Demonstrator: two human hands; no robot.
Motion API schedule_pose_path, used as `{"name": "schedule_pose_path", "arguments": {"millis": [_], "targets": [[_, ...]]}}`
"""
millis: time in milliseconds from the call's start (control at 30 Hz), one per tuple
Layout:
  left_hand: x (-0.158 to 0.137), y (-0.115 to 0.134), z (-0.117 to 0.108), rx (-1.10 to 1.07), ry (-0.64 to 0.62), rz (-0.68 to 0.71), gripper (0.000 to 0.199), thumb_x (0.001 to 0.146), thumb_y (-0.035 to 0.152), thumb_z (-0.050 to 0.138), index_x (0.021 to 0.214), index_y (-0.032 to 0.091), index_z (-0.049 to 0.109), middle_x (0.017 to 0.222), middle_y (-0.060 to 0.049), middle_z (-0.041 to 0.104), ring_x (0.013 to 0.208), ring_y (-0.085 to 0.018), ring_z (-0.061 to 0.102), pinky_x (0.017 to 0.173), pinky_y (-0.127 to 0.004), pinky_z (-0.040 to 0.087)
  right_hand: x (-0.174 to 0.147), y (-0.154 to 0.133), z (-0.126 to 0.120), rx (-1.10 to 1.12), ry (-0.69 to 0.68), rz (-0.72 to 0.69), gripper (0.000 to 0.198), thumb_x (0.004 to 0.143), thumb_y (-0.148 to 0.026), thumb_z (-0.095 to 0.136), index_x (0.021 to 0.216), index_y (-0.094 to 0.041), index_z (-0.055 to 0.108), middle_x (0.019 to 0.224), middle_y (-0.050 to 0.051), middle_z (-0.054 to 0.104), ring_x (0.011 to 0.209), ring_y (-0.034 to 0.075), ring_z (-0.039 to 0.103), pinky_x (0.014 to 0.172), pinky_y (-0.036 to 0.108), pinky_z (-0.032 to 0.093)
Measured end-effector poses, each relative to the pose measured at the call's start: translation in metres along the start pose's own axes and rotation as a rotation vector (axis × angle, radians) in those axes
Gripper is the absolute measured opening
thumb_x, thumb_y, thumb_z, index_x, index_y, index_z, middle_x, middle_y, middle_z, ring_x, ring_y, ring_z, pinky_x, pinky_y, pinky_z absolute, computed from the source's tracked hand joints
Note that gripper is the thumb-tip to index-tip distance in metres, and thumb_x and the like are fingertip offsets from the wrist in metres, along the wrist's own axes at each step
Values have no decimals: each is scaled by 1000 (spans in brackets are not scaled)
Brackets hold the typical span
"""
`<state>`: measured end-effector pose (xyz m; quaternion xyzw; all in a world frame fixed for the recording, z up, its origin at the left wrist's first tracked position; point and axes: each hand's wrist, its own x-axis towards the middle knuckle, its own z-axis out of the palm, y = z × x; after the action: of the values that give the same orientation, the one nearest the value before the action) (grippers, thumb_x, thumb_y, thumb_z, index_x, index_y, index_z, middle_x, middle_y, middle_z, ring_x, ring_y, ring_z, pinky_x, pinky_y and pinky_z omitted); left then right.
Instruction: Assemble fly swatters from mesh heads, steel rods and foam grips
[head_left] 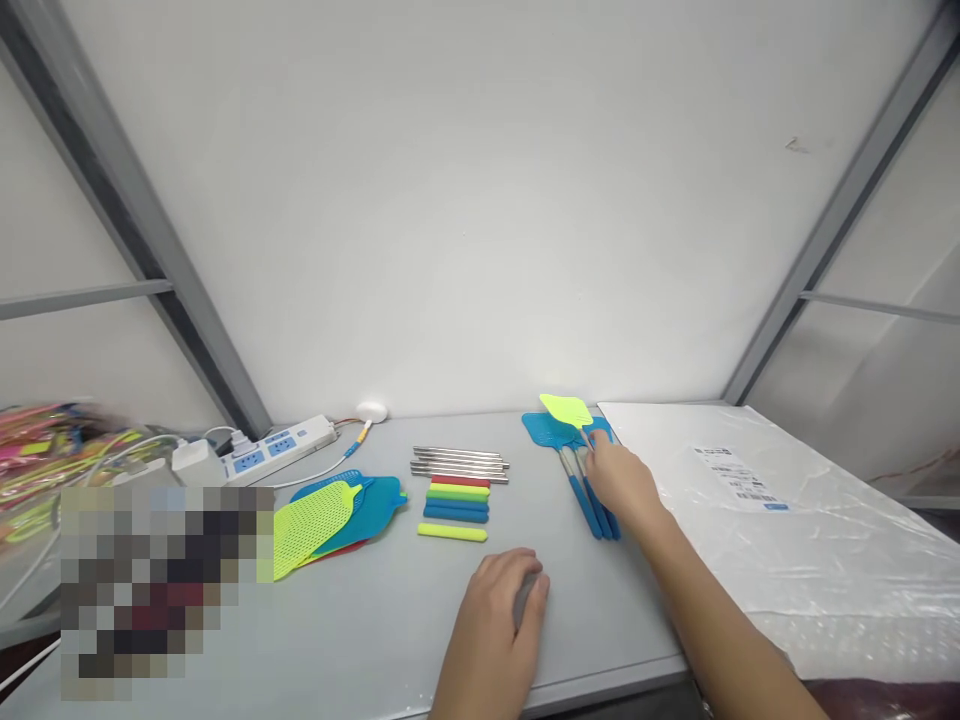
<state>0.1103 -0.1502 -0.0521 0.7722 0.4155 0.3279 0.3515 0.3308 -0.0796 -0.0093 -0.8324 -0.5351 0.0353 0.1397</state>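
A yellow-green fly swatter point(568, 411) is held by its metal rod in my right hand point(619, 478), whose fingers are closed round it. Under it, blue fly swatters point(581, 495) with metal rods and blue handles lie side by side on the table. My left hand point(499, 610) rests near the table's front, thumb apart from the loosely bent fingers, nothing visible in it. Just beyond it lies a yellow-green handle point(452, 532). Further back are several coloured handles point(456, 508) in a row and a bunch of metal rods point(459, 464). Loose mesh swatter heads point(322, 520) overlap at the left.
A white power strip point(281, 447) with plugs and cables stands at the back left, near a white round device point(371, 411). Bagged colourful items point(67, 450) fill the far left. A white wrapped package point(750, 510) with a label covers the right side. A pale wall stands behind.
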Motion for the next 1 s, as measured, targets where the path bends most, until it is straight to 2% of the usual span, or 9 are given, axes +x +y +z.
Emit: {"name": "schedule_pose_path", "arguments": {"millis": [133,300,700,1000], "targets": [[-1,1,-3,-38,13,-20,27,95,37,42,100,24,64,109,-8,65,107,-25,56,95,-40,44,11,-6,8,-60,-14,-13,29,94,-23,33,115,-14,51,95,15,67,86,29,65,66,33,38],[-2,3,-3,-65,42,-25,25,95,36,43,99,24,65,103,-8,66,102,-25,58,91,-39,46,9,-6,11,-89,-50,-32,26,93,-23,36,110,-14,52,95,15,67,85,28,64,64,32,38],[-1,5,-3,-41,21,-44,24,96,35,41,97,24,62,103,-6,65,102,-23,56,91,-38,43,4,-4,15,-122,-83,-87,25,90,-23,44,111,-14,54,95,14,67,86,26,64,62,29,34],[-1,6,-3,-32,11,-50,24,96,36,41,97,24,62,102,-6,64,102,-24,55,91,-38,43,1,1,15,-112,-103,-117,26,91,-22,41,113,-15,54,93,13,67,82,24,63,61,28,31]]}}
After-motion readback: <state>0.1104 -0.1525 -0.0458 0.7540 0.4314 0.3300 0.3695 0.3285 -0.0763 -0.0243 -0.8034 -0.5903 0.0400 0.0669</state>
